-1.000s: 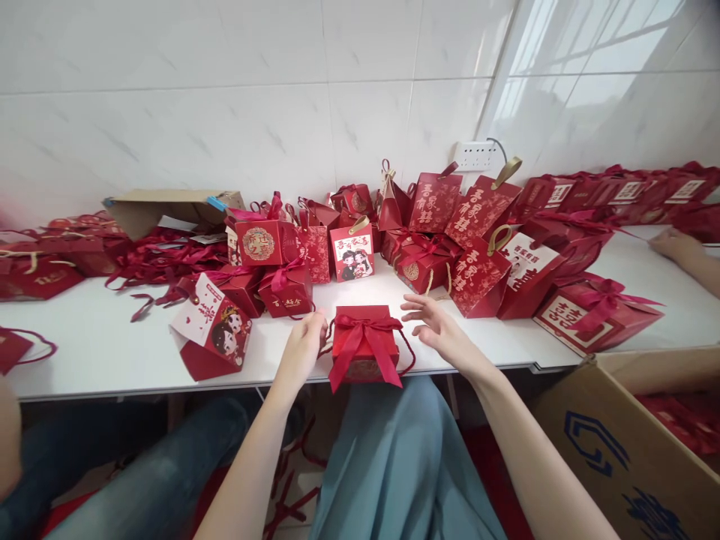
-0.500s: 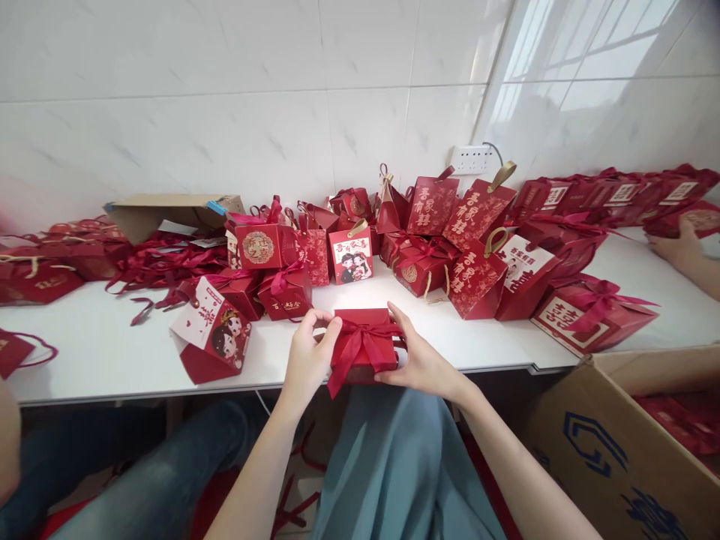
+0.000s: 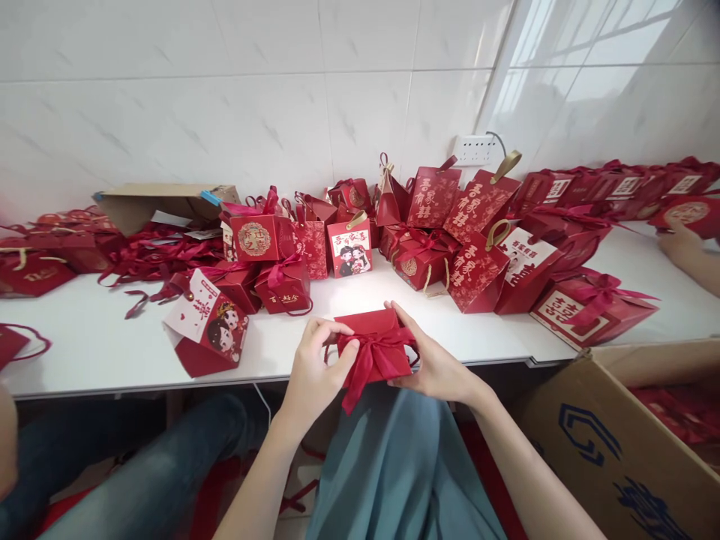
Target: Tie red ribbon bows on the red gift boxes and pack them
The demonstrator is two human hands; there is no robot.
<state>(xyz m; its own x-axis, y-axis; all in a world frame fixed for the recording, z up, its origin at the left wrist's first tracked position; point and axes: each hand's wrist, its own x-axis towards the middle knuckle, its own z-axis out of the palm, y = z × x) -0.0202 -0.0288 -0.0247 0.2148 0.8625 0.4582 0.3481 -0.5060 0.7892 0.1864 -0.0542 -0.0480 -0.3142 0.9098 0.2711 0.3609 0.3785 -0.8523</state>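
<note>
Between my hands, at the table's front edge, is a small red gift box [image 3: 374, 324] tied with a red ribbon bow [image 3: 376, 356]. My left hand [image 3: 322, 360] grips its left side, thumb and fingers at the front by the ribbon. Around the right end curl the fingers of my right hand [image 3: 430, 360], some of them behind the box. A short dark cord loop shows at each side of the box. Left of my hands stands a red box with a white flap [image 3: 211, 322] and cartoon figures.
Several red gift boxes [image 3: 421, 259] crowd the table's back by the tiled wall. A cardboard box [image 3: 163, 201] lies behind piled ribbons [image 3: 169, 255]. Lower right stands a large carton [image 3: 613, 435]. Another person's hand [image 3: 678, 240] touches a red box at far right; someone's jeans [image 3: 169, 465] show lower left.
The box in my hands has shifted slightly right and tipped, showing more of its top. My left thumb has moved onto the front by the bow. The view has shifted a little.
</note>
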